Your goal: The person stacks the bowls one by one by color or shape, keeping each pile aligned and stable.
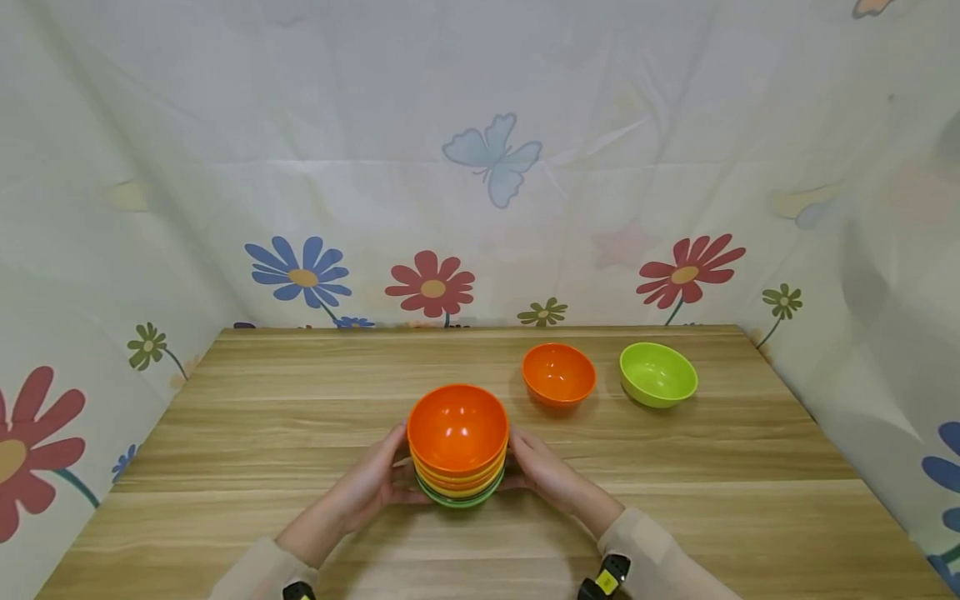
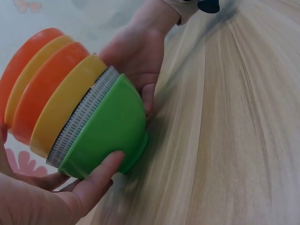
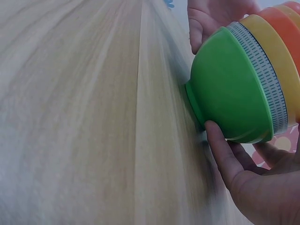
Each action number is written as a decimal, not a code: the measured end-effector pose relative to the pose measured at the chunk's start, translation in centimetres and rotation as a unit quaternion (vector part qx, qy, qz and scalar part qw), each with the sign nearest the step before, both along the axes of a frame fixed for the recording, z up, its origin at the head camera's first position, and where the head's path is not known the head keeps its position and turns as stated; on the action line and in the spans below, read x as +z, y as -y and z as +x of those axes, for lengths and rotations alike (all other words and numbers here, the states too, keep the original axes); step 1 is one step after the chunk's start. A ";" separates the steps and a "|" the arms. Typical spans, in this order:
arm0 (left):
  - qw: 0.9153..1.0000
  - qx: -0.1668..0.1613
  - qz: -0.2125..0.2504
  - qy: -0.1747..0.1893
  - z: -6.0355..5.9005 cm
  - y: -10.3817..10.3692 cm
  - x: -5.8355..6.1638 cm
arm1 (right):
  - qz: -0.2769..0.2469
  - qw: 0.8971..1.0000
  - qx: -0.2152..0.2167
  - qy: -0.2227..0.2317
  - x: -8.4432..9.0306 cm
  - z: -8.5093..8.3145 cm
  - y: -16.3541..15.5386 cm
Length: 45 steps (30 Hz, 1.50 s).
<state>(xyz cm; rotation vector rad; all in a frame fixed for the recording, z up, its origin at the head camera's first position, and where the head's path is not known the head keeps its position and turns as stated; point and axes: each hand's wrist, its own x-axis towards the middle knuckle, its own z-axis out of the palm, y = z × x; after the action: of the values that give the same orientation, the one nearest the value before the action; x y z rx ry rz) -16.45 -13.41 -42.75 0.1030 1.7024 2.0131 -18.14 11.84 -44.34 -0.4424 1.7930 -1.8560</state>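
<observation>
Between my two hands stands a stack of nested bowls (image 1: 459, 429), with an orange bowl (image 2: 29, 61) on top. Below it come yellow and orange bowls in turn, then a white bowl with dark dashes (image 2: 84, 117), and a green bowl (image 3: 225, 84) at the bottom. My left hand (image 1: 375, 475) grips the stack's left side, its fingers spread along the bowls' walls. On the opposite side my right hand (image 1: 543, 475) holds the stack likewise, a fingertip low on the green bowl. The green bowl's foot is right at the tabletop.
Behind the stack to the right, a single orange bowl (image 1: 558, 375) sits upright on the wooden table (image 1: 315, 375). Further right is a lime green bowl (image 1: 658, 375). A flower-printed cloth (image 1: 352, 192) hangs behind the table and along its sides.
</observation>
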 end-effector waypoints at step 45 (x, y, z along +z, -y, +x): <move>1.000 -0.003 -0.002 -0.006 0.0 0.0 0.0 | 0.199 0.928 -0.117 -0.291 1.2 -2.0 -1.3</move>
<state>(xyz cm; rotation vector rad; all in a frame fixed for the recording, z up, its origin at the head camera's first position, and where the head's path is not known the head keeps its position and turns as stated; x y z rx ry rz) -16.49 -13.36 -42.79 0.1181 1.7125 2.0081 -20.18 13.10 -43.13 -0.6979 2.6548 -1.5303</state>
